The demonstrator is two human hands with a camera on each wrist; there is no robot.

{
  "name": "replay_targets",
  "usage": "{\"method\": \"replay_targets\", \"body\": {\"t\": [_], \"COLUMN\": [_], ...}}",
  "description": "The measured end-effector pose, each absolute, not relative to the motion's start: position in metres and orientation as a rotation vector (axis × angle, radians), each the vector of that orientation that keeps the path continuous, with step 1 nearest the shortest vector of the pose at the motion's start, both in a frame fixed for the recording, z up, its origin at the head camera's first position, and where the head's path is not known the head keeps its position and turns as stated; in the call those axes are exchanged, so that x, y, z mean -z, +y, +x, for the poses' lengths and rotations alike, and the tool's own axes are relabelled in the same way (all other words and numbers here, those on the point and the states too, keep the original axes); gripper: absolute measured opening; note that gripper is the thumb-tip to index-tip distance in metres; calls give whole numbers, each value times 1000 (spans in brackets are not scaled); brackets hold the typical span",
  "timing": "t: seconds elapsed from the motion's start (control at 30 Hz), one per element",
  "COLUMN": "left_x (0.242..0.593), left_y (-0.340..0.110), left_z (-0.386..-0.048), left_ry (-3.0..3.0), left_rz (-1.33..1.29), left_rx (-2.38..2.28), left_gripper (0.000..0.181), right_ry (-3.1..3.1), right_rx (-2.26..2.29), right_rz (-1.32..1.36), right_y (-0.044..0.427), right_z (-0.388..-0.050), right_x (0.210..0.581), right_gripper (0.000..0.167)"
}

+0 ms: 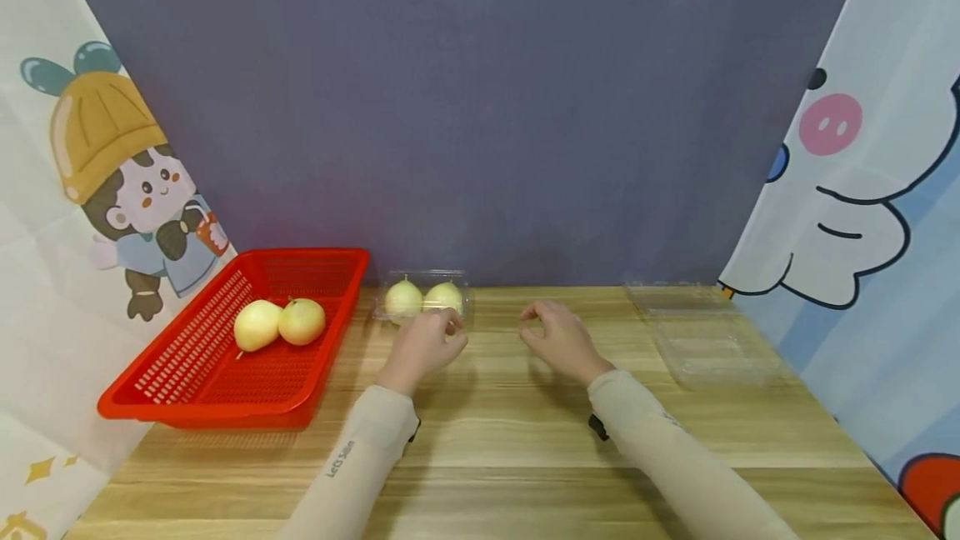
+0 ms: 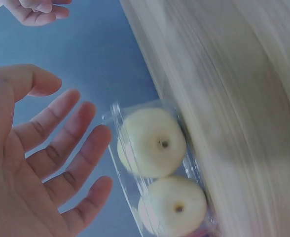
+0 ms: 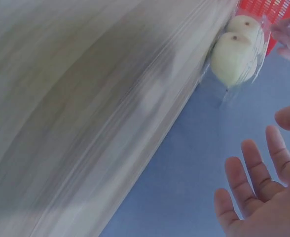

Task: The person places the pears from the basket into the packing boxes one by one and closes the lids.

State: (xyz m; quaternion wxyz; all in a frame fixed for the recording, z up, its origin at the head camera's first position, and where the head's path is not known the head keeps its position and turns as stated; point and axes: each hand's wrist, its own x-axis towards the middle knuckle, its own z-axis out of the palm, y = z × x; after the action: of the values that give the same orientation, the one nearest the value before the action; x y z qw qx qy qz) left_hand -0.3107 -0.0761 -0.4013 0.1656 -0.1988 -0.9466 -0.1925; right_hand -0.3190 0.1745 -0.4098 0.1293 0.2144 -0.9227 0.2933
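- Two pale pears (image 1: 403, 298) are held side by side in a clear box (image 1: 429, 275), left of centre in the head frame, near the far edge of the table (image 1: 495, 473).
- The left hand (image 1: 423, 348) is poised just beside the box, lower right of it; fingers spread and softly bent, nothing gripped. Whether a fingertip is touching the plastic cannot be told.
- The right hand (image 1: 561, 342) is placed right of centre, well apart from the box; fingers loosely curved and apart, nothing pinched.
- Whether the lid is latched cannot be made out; the rim is best checked before any lifting is tried.
- If the box is to be handled, it should be taken by both ends; thin walls will probably flex if squeezed from one side.
- If the lid must be pressed, pressure is best kept to the rim, with the stems spared.
- Two more pears (image 1: 257, 325) are seen in the red basket (image 1: 232, 417) at lower left, touching each other. Each would best be cupped singly, as bruising seems likely from knocks.
- A second clear container (image 1: 705, 348) is spread out at right of the frame, well apart from both hands; a light touch is advised, since it would probably slide easily.
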Motion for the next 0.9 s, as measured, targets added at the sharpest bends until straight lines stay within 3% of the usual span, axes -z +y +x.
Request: {"method": "replay_targets", "body": {"t": [0.9], "left_x": [400], "left_y": [-20], "left_z": [-304], "left_ry": [-2845], "left_rz": [-667], "left_rx": [773], "left_gripper": [37], "right_ry": [-2685], "right_rx": [-870], "right_rz": [503], "right_y": [267], "right_z": [-307], "right_x": [406], "right_gripper": [23]}}
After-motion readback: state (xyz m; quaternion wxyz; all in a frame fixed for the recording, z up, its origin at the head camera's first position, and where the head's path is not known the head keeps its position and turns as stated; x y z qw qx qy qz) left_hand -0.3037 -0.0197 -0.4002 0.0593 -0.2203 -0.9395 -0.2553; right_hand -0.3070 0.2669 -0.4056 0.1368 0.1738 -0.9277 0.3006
